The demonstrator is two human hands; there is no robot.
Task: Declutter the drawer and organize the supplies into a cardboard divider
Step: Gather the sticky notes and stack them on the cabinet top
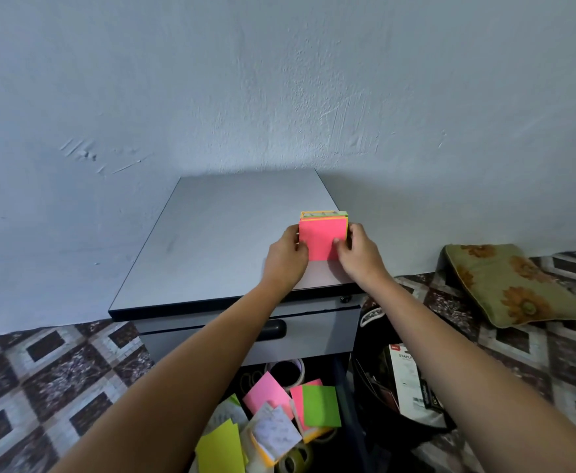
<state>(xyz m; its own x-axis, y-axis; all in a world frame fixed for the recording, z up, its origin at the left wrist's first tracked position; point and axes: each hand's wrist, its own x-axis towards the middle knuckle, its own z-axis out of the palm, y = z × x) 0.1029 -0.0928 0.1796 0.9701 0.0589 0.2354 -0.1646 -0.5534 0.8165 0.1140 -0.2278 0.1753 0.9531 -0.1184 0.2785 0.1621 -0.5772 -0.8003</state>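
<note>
We saw a note stack (320, 240) with a hot-pink top and orange, yellow and green edges, on a pale grey cabinet top (225, 233) trimmed in black. At its four o'clock lay an olive cushion (508, 285) with orange flowers. At six o'clock were a pink note (267, 394), a lime note (321, 406) and a yellow note (221, 448). The floor tiles (57, 370) bore brown-and-grey diamonds.

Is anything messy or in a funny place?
Yes. In the open dark bottom drawer, loose pink, green and yellow paper notes lie tilted over one another among tape rolls. The pink-topped stack of sticky notes that the left hand and right hand hold on the grey cabinet top looks tidy.
</note>
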